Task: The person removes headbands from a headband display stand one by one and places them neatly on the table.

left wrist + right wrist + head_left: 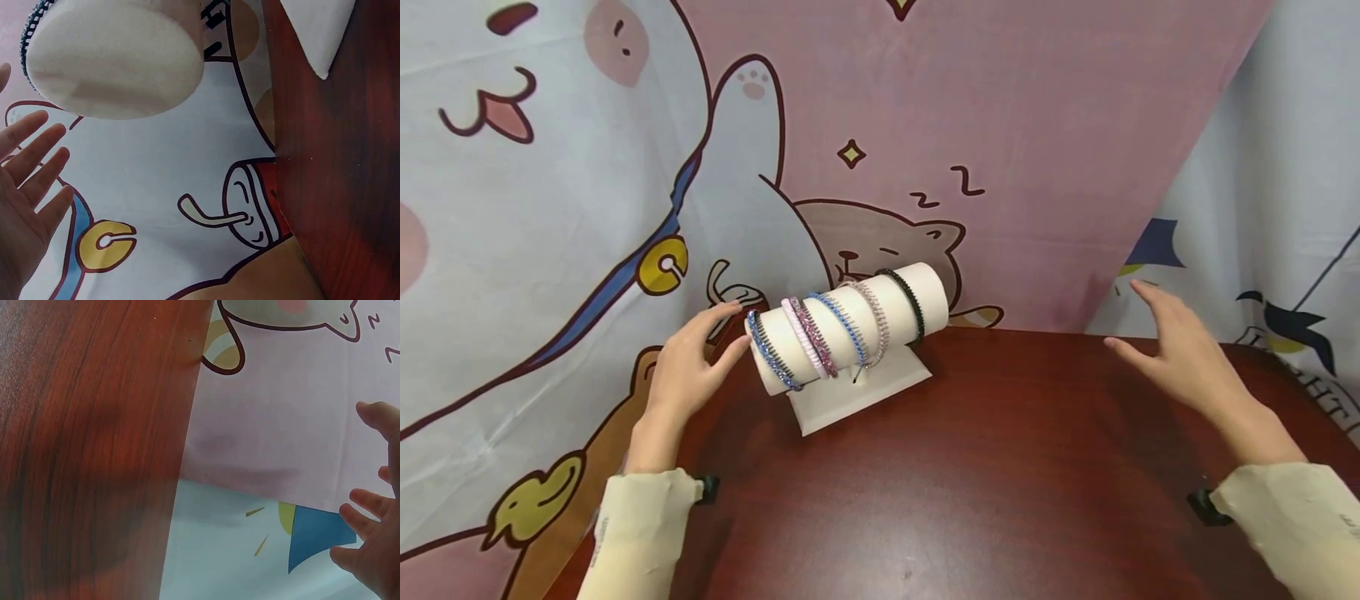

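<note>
A white cylindrical display stand [778, 337] leans across the back of the table, tilted up toward its right end. Several thin headbands with fine teeth lie around it: a glittery blue one [770, 353] at the left end, pink, purple and bright blue ones, a pale beaded one, and a black one [906, 297] near the right end. My left hand [688, 358] is beside the roll's left end, thumb and fingers spread; in the left wrist view the round end face [119, 62] stands near the fingers. Well to the right, my right hand [1195, 358] holds nothing, fingers apart.
The dark red wooden table [970, 492] spreads out in front of the stand. Right behind it hangs a cloth backdrop [1037, 150] printed with cartoon animals, also close along the left side. A dark wrist strap piece shows at each cuff.
</note>
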Motion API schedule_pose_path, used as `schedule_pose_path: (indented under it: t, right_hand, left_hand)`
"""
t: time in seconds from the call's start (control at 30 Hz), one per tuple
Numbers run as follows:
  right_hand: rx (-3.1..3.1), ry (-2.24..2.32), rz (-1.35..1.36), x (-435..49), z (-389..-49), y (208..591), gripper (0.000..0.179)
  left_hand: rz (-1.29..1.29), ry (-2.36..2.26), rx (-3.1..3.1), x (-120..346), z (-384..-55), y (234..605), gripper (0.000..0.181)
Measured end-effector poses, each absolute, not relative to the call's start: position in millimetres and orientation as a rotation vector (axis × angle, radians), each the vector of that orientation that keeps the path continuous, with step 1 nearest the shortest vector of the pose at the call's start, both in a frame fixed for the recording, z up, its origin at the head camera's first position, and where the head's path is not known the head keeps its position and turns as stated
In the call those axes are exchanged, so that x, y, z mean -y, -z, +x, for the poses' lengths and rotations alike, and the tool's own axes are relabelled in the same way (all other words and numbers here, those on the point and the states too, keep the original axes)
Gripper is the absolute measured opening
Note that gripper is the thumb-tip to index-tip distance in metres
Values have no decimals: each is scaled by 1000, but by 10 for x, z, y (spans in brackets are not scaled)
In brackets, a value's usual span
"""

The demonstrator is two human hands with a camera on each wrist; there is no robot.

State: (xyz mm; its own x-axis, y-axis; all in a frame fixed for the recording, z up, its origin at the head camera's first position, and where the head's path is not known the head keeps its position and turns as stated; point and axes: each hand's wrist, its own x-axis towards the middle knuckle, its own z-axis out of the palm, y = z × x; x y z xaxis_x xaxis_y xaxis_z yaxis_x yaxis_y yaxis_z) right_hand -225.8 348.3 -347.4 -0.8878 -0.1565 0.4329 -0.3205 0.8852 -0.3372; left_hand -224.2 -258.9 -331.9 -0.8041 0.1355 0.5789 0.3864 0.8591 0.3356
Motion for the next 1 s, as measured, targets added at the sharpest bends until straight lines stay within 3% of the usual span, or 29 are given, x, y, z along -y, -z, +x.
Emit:
schedule_pose_path:
  t: [0.43, 1.0]
  right_hand:
    - [2663, -588, 377, -3375, -2249, 3537, 89]
    - [2703, -619, 359, -3179, -2217, 3654, 91]
  left_hand:
    - [-443, 744, 2401, 2600, -2292, 3538, 49]
    - [-442, 981, 2351, 2522, -2300, 3692, 59]
